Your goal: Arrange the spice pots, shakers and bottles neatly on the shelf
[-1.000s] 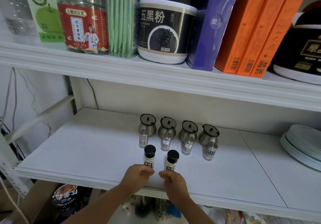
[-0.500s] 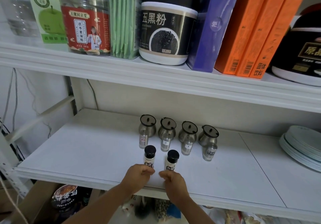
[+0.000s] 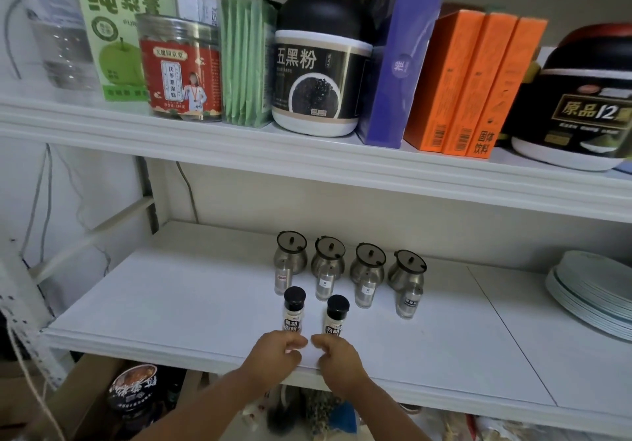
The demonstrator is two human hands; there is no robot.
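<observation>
Two black-capped pepper bottles stand near the front of the white middle shelf. My left hand grips the base of the left bottle. My right hand grips the base of the right bottle. Behind them stand several small steel shakers in a row, from a left one to a right one. Farther back is a row of steel spice pots with dark lids, from a left one to a right one.
A stack of pale plates sits at the shelf's right end. The upper shelf holds jars, a purple box and orange boxes. Below the shelf are a cardboard box with a dark jar and some bags.
Both hands stay on the two black-capped bottles, which have barely moved. The camera has tilted up a little.
</observation>
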